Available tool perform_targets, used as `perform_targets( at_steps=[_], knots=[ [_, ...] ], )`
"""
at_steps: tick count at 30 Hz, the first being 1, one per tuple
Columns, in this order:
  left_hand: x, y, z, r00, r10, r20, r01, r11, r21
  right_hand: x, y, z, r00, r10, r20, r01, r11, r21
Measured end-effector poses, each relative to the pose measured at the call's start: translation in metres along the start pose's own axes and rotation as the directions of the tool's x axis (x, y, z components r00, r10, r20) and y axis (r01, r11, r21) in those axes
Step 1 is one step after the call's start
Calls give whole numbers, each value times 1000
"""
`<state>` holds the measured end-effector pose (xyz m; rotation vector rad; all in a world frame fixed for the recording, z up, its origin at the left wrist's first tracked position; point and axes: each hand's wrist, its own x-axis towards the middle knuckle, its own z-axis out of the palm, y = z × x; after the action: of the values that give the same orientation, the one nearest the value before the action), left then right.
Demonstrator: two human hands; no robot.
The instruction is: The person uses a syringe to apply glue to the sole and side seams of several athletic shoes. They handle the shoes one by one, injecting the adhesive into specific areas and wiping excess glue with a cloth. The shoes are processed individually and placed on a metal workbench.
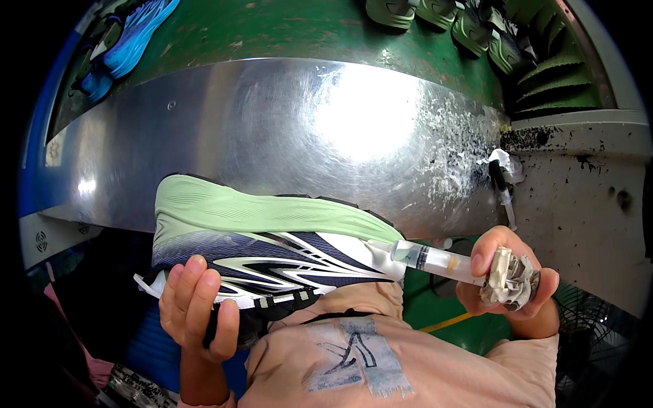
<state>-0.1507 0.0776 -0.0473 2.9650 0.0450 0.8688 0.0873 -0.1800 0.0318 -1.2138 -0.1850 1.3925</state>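
A running shoe (272, 262) lies on its side in front of me, its light green sole turned away from me and its dark blue and white upper toward me. My left hand (197, 306) grips the shoe near its left end, fingers over the upper and the opening. In my right hand (510, 275) is a clear syringe (439, 262), held level, with its tip at the shoe's right end, by the seam between sole and upper. A crumpled, whitish wrapping (509, 280) covers the syringe's rear end under my fingers. Whether the tip touches the shoe I cannot tell.
A shiny metal ledge (258, 136) crosses in front of me, with whitish residue on its right. Beyond it, a green surface (272, 34) carries a blue shoe (136, 37) and several green-soled shoes (469, 34). At the ledge's right end lies another, black-ended syringe (502, 187) beside white tissue (510, 163).
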Motion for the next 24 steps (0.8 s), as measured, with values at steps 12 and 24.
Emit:
perform_targets(
  at_steps=[12, 24],
  knots=[
    [10, -7, 1, 994, 105, -6, -104, 991, 81, -19, 36, -16, 993, -120, -16, 121, 986, 118],
    [35, -3, -2, 990, 135, 36, -137, 990, 31, -28, 50, -13, 974, -224, -25, 222, 933, 283]
  ],
)
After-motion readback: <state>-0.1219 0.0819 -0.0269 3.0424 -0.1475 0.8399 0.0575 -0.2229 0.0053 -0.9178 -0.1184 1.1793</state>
